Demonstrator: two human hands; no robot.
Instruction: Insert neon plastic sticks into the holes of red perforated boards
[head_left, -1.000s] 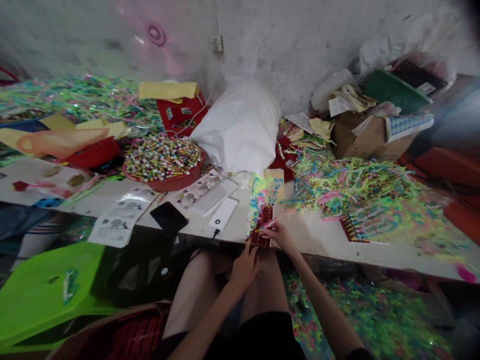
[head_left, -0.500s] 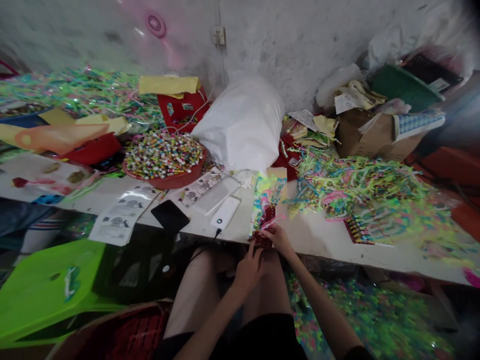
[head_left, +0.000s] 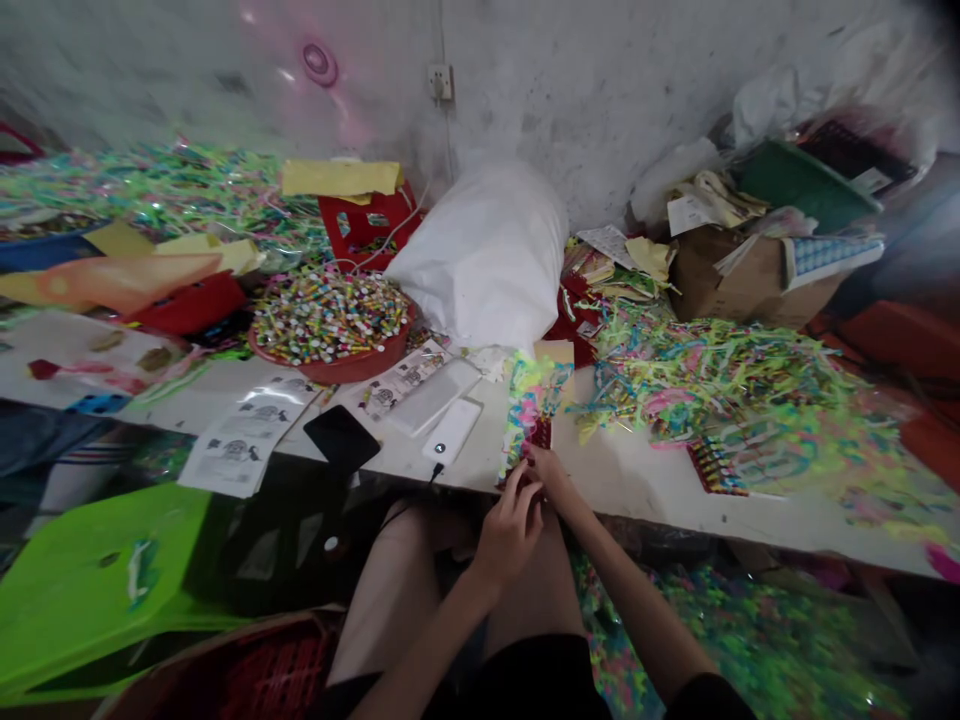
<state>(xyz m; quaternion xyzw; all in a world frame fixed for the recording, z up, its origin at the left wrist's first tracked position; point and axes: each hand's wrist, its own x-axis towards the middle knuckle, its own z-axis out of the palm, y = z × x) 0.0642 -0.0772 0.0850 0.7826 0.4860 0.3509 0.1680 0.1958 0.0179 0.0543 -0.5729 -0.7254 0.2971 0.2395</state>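
Observation:
At the near edge of the white table (head_left: 637, 480) lies a red card of small items (head_left: 534, 436) under a bundle of neon plastic strips (head_left: 529, 400). My left hand (head_left: 510, 525) reaches up to the card's near end with its fingers curled on it. My right hand (head_left: 547, 470) pinches the same card from the right side. Both forearms rise from my lap below the table edge.
A red bowl of small coloured pieces (head_left: 326, 320), a white sack (head_left: 480, 255), a black phone (head_left: 341, 438), a white power bank (head_left: 450, 430), printed sheets (head_left: 240, 435). Heaps of neon strips (head_left: 712, 380) at right, a cardboard box (head_left: 742, 275), a green stool (head_left: 90, 570) at left.
Both hands have closed in on the card's near end; my left hand rose from the table edge to grip it. The view shifted slightly.

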